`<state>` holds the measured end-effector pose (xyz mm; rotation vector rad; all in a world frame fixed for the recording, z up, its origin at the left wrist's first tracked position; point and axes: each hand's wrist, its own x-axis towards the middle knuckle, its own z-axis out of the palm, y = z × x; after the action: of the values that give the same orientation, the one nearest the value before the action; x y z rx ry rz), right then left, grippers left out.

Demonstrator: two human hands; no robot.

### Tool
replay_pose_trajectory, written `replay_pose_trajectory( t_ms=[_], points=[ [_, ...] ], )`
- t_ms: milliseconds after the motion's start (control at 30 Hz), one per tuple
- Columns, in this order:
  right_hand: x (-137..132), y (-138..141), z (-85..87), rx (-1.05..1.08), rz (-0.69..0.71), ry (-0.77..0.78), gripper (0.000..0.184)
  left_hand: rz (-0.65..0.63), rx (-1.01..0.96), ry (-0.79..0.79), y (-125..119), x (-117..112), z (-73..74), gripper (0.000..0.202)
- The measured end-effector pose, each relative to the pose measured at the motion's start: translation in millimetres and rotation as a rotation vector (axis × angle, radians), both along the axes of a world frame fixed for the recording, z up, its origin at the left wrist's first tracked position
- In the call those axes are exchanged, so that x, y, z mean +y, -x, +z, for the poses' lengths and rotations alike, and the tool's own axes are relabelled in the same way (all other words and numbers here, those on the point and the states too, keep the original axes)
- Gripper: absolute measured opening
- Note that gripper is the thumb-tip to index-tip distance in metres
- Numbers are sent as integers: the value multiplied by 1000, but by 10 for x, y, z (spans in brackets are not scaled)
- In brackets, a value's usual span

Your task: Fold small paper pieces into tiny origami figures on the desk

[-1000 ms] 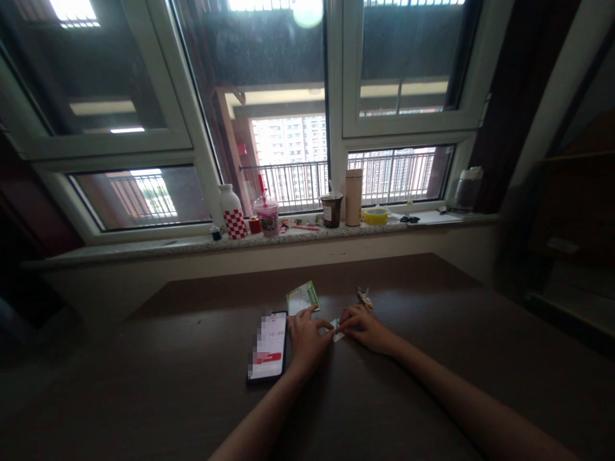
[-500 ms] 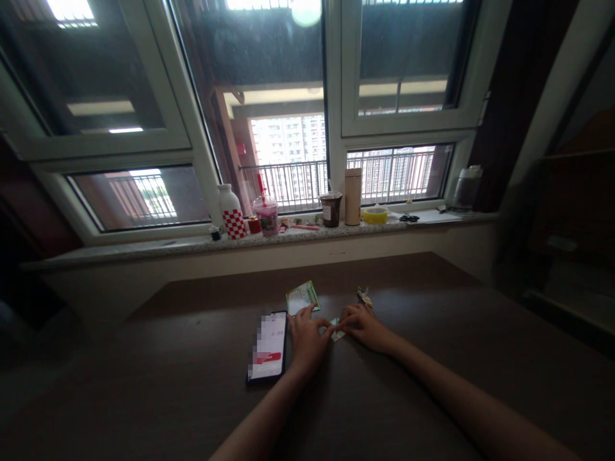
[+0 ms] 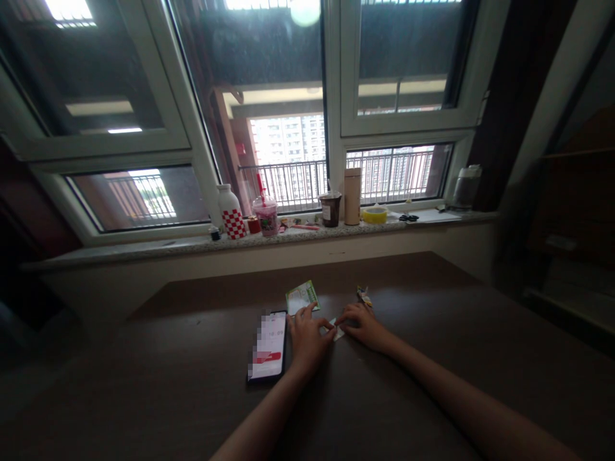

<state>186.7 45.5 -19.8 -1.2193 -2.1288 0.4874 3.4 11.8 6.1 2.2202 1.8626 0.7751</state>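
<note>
A small pale piece of paper (image 3: 339, 333) lies on the table between my two hands. My left hand (image 3: 307, 339) holds its left side with thumb and forefinger together, while the other fingers reach towards a green-edged card (image 3: 302, 299). From the right, my right hand (image 3: 364, 325) has curled fingers, the fingertips pinched at the paper's upper edge. Fingers cover much of the paper, so its print cannot be made out. Just beyond my right hand sits a small crumpled, colourful scrap (image 3: 364, 296).
A phone (image 3: 269, 349) with a lit screen lies left of my left hand on the dark brown table (image 3: 192, 397). Along the windowsill (image 3: 298, 234) stand a checkered bottle (image 3: 232, 212), a pink drink cup (image 3: 266, 216), a dark drink cup (image 3: 331, 210), a tan flask (image 3: 352, 197) and yellow tape (image 3: 375, 215).
My right fingertips have shifted slightly at the paper, drawing back a little from its right side. My left hand stays almost still; the phone, card and scrap have not moved.
</note>
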Motion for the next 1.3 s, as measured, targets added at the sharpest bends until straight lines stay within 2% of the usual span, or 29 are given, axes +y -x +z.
replay_pose_trajectory(
  t_ms=[100,400,667,933,1067,1300],
  points=[
    [24,25,-25,-3,-51,3,17,-1,-5,5,1,3,-2,11],
    [25,33,-13,5,-65,-2,16,3,24,42,-1,-8,26,13],
    [-8,-37,8,17,7,-1,20,-1,20,18,-6,-25,27,12],
    [41,-102,-83,156,59,-39,17,-13,5,5,8,-11,8,11],
    [20,-58,-78,74,5,-53,22,-30,-4,22,32,14,-7,10],
    [-5,47,0,-37,-158,13,10,-57,-34,73,57,43,-5,12]
  ],
)
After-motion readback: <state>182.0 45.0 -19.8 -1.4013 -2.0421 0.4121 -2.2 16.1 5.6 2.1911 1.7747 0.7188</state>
